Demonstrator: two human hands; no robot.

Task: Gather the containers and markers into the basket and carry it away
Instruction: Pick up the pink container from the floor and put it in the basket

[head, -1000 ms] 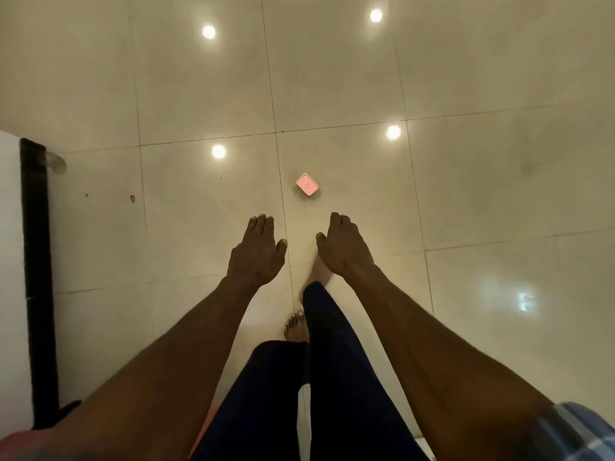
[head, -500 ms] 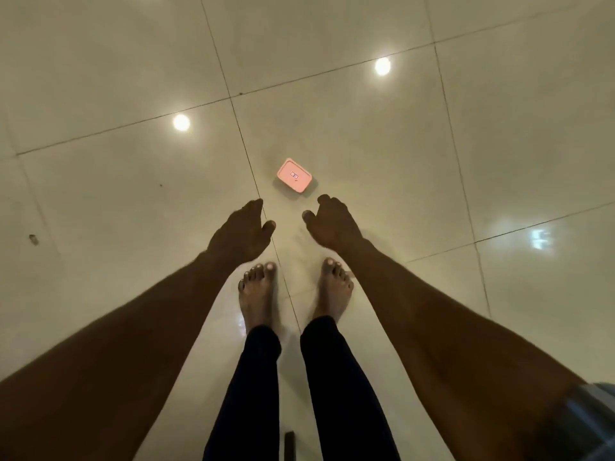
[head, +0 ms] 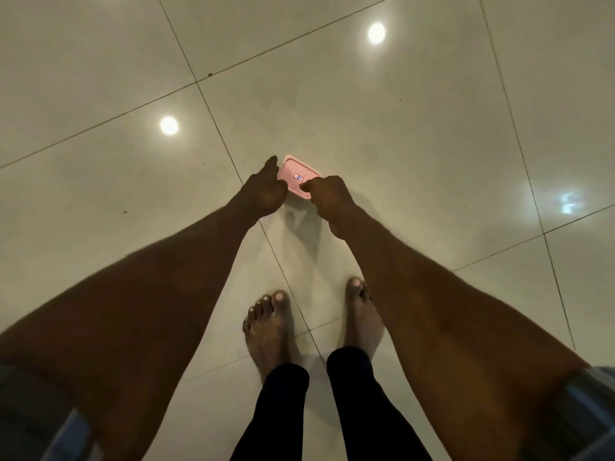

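Tiled floor (head: 416,128): glossy, pale, with ceiling-light reflections. Bare feet (head: 269,327): at 6 o'clock, dark leggings above. Left hand (head: 264,188): fingers extended, against the container's 9 o'clock edge. Right hand (head: 327,194): fingers curled over its 5 o'clock corner. Pink container (head: 298,174): centre, on floor, small label on lid.

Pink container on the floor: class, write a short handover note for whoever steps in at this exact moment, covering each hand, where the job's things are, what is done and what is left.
Left hand: at the left edge of the pink container, fingers reaching along it; grip unclear.
Right hand: fingers curled at the container's near right corner; whether it pinches is unclear.
The container, lid on with a small label, lies flat on the tiled floor ahead of the bare feet.
Done: nothing visibly gathered. No basket or markers in view.
Left: lift the container, find the basket, gather the rest, carry it away.
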